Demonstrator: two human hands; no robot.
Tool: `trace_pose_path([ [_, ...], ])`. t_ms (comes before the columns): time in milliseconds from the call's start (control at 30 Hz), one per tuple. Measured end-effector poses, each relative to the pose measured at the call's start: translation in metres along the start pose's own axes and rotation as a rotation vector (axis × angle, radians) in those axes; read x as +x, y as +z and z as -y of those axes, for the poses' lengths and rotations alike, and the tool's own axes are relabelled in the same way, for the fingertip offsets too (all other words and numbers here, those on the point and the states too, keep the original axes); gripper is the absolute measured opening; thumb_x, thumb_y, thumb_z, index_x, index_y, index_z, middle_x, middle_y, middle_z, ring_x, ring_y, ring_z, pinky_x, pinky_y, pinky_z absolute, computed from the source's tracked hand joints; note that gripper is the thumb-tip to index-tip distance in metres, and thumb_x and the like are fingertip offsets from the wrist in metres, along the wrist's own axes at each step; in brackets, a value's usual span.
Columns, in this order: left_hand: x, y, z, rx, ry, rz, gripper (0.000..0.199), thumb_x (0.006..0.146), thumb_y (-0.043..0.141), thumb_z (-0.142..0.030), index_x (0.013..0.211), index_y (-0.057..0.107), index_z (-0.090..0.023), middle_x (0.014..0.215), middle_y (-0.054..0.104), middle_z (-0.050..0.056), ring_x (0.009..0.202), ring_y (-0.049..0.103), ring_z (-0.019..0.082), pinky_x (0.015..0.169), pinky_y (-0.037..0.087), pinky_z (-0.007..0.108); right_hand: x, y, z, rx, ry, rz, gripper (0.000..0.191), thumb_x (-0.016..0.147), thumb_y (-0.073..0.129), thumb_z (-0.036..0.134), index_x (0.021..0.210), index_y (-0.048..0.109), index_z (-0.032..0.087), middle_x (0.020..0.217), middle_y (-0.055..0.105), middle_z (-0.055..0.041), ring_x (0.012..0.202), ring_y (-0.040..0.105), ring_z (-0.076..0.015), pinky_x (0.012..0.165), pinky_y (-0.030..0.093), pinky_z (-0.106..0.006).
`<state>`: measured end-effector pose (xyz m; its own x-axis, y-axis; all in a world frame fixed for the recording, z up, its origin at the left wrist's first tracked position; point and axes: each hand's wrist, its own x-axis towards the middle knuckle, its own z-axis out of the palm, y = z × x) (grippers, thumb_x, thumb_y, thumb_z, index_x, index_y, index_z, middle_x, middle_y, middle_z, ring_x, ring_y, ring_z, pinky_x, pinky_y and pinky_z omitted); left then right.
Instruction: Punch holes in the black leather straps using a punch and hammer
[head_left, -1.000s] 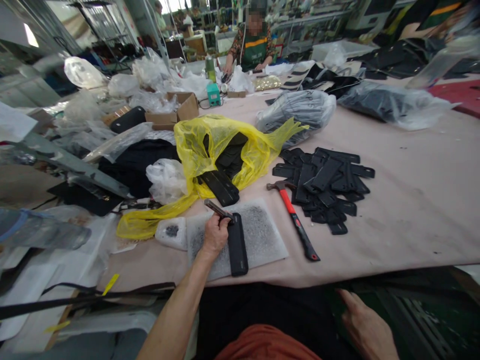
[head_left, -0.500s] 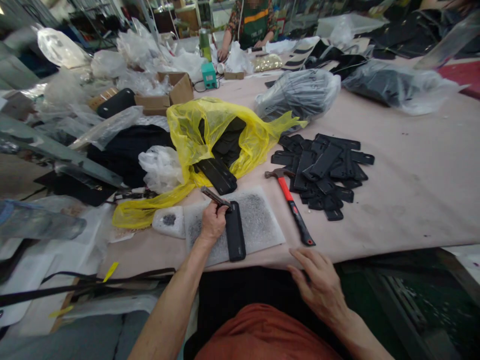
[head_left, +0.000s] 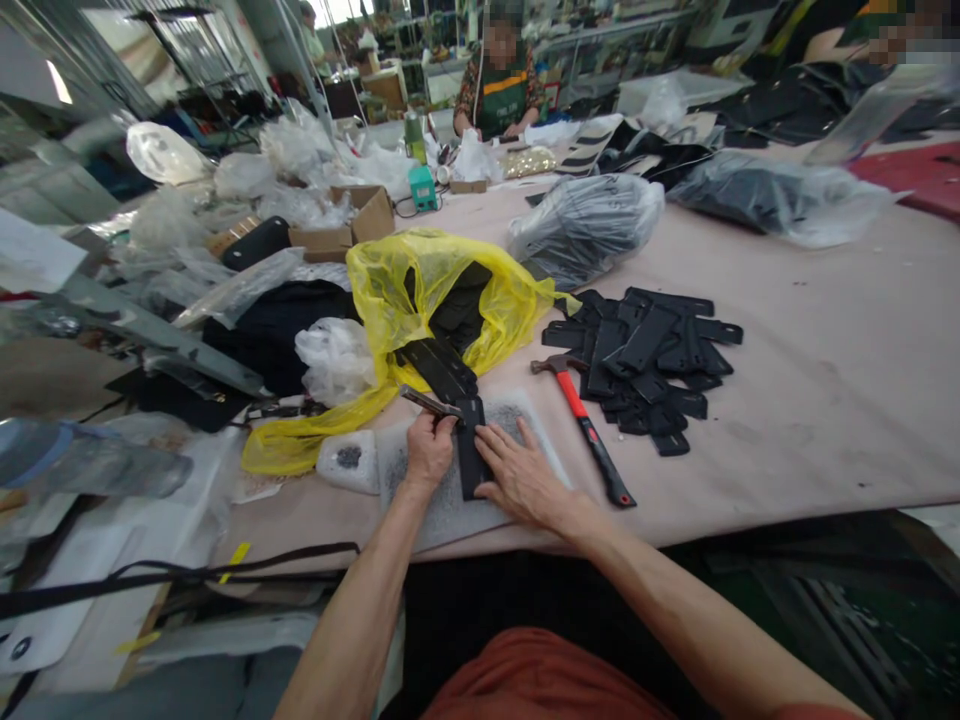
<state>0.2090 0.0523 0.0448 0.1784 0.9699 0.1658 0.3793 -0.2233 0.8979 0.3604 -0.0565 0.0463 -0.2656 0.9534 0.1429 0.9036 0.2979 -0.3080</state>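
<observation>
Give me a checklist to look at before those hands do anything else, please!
1. Metal tool gripped in the left hand: ok.
2. Black strip lying on the pale pad: ok.
3. Right hand at the strip: ok, its fingers are spread at the strip's right edge.
4. Hammer in hand: not ok, it lies on the table to the right of the pad.
5. Tool's tip lined up on the right spot: cannot tell, too small to see.

black strip (head_left: pixel 469 462), black-speckled white pad (head_left: pixel 450 512), red-and-black hammer handle (head_left: pixel 592 432), yellow bag (head_left: pixel 379 285), teal box (head_left: pixel 422 190)
</observation>
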Motion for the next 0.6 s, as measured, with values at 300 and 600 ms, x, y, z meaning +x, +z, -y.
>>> trace_pose_path([
  [300,-0.019,-0.004,0.007,0.029,0.021,0.104,0.019,0.083,0.054,-0.023,0.092,0.070,-0.017,0.090,0.073,0.007,0.086,0.068,0.020,0.082,0.053,0.032,0.032,-0.001,-0.038,0.128,-0.100,0.014,0.067,0.087,0.059,0.048,0.142,0.040,0.014,0.150,0.035,-0.0174,0.139,0.030,-0.0295,0.113,0.018,-0.055],
  [600,-0.025,-0.009,0.004,0.018,0.084,0.179,0.019,0.085,0.054,-0.024,0.092,0.070,-0.018,0.094,0.072,0.006,0.091,0.067,0.020,0.086,0.053,0.032,0.021,0.000,-0.033,0.161,0.050,-0.026,0.058,0.088,0.057,0.037,0.141,0.043,0.017,0.148,0.039,-0.0149,0.139,0.030,-0.0311,0.111,0.015,-0.058],
])
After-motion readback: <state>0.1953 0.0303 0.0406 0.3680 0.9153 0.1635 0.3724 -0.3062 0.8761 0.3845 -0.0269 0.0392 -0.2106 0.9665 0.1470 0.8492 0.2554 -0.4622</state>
